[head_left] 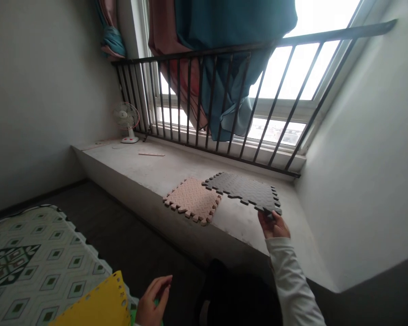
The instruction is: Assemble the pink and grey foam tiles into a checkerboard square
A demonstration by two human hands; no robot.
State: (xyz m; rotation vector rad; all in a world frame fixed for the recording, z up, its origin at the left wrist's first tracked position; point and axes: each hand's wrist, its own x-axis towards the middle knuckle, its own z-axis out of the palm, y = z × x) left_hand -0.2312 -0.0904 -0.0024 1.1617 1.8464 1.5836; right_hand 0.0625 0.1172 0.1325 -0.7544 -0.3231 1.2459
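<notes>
A pink foam puzzle tile (192, 200) lies flat on a concrete window ledge (136, 170). A dark grey foam puzzle tile (241, 190) sits beside it, its toothed edge close to the pink tile's upper right side. My right hand (274, 225) grips the grey tile's near corner from below, lifting that corner slightly. My left hand (153, 301) is low in the frame, next to a yellow foam tile (98, 303) with a green edge showing beneath it. Whether my left hand holds that tile is hidden.
A small white electric fan (126, 120) and a thin pale strip (151, 154) stand on the ledge's far left. A dark metal railing (204, 99) runs along the window behind it. A patterned mattress (30, 258) lies on the dark floor at lower left.
</notes>
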